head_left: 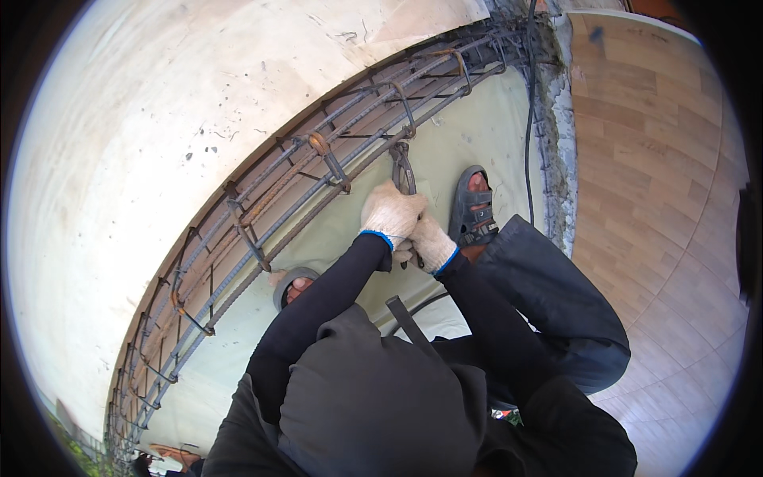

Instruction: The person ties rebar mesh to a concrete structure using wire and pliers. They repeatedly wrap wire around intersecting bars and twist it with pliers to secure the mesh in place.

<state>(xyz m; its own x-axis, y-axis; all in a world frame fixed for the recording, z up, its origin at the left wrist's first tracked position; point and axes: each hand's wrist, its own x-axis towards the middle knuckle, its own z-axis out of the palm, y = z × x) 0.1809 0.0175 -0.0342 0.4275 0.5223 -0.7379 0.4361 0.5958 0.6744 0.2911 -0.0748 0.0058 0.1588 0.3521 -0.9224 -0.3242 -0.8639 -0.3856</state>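
Note:
A pair of dark metal pincers (404, 168) points away from me, with its jaws beside the lower bar of a rebar cage (304, 171). I cannot tell whether the jaws grip a tie wire there. My left hand (393, 208), in a cream knitted glove with a blue cuff, is closed around the pincers just behind the jaws. Close against it, my right hand (432, 242) wears a matching glove and is closed on the handles. Parts of the fingers of both hands are hidden. Rusty stirrups (319, 145) wrap the long bars of the cage.
Beyond the cage stretches a large pale, stained panel (183, 119). A light greenish sheet (485, 119) lies under my sandalled feet. Along the right, a black cable (531, 119) runs beside a rough concrete edge (563, 127), and wood-look tiles (636, 159) lie past it.

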